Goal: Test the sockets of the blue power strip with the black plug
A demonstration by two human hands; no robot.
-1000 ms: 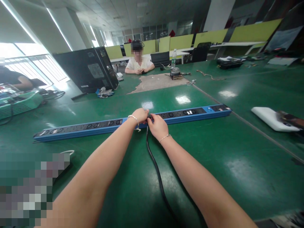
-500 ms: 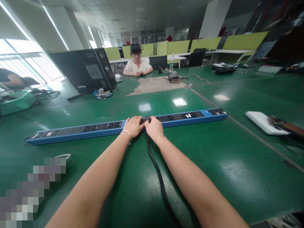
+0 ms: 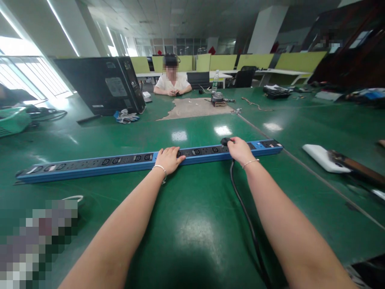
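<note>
A long blue power strip [image 3: 81, 171] with black sockets along its top lies across the green table. My left hand [image 3: 169, 158] is laid over its middle, fingers across the top and thumb apart, gripping it. Farther right, my right hand [image 3: 241, 150] is closed around a black plug [image 3: 225, 141], which is held at the sockets right of the middle. The plug looks tilted and raised; whether it touches a socket I cannot tell. From beneath that hand a black cable [image 3: 245, 210] runs down toward me.
A white device [image 3: 326, 158] lies at the right, near a brown object [image 3: 359, 165]. At the back left stand a black computer case [image 3: 102, 86], gloves [image 3: 126, 117] and a green basket [image 3: 13, 120]. Another person [image 3: 172, 84] sits across the table, near a water bottle [image 3: 215, 81].
My right hand has moved right along the power strip with the plug and its cable, away from my left hand. The left hand stays on the strip. The view has shifted slightly.
</note>
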